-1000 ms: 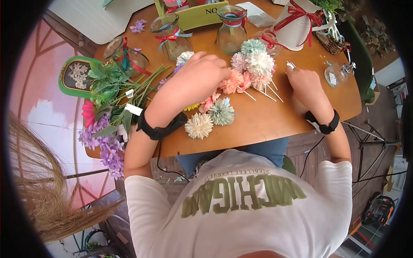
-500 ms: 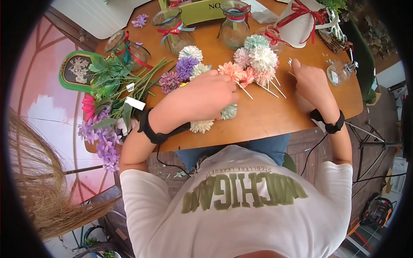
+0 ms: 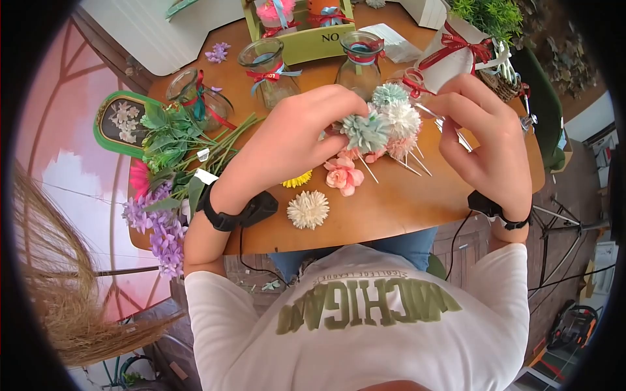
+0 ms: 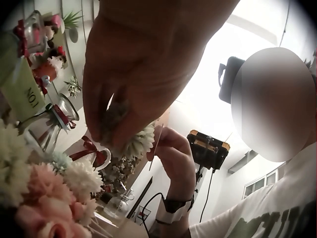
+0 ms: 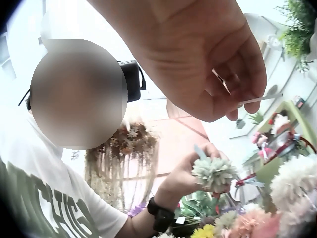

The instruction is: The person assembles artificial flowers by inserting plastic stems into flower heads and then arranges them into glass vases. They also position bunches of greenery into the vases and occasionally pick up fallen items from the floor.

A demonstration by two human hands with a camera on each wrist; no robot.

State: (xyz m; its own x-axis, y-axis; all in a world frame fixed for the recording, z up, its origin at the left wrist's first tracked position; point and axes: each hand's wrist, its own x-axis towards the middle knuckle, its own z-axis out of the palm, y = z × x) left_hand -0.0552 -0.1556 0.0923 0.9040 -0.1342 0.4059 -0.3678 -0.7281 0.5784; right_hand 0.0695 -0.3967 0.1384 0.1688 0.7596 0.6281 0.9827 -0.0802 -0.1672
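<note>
Above the wooden table (image 3: 398, 195), my left hand (image 3: 349, 120) pinches a pale teal pompom flower head (image 3: 366, 130). My right hand (image 3: 456, 114) is raised beside it and pinches a thin white stick (image 3: 427, 112) that points toward the flower. In the right wrist view the right hand (image 5: 233, 94) holds the stick (image 5: 260, 99) between thumb and fingers. Lower in that view, the left hand (image 5: 185, 178) holds up the teal flower (image 5: 214, 173). The left wrist view has the left hand's fingers (image 4: 119, 114) curled round the flower head (image 4: 141, 143), with the right hand (image 4: 173, 153) just behind.
A cluster of pompom flowers on sticks (image 3: 403, 127) lies under the hands. Loose cream (image 3: 308, 208), pink (image 3: 343, 176) and yellow (image 3: 297, 179) flower heads lie nearer me. Ribboned glass jars (image 3: 269, 62) and a green box (image 3: 306, 32) stand behind. Leafy stems (image 3: 176, 140) lie left.
My left hand has picked the teal flower head off the table and lifted it. My right hand has risen from the table with the stick and come closer to the flower.
</note>
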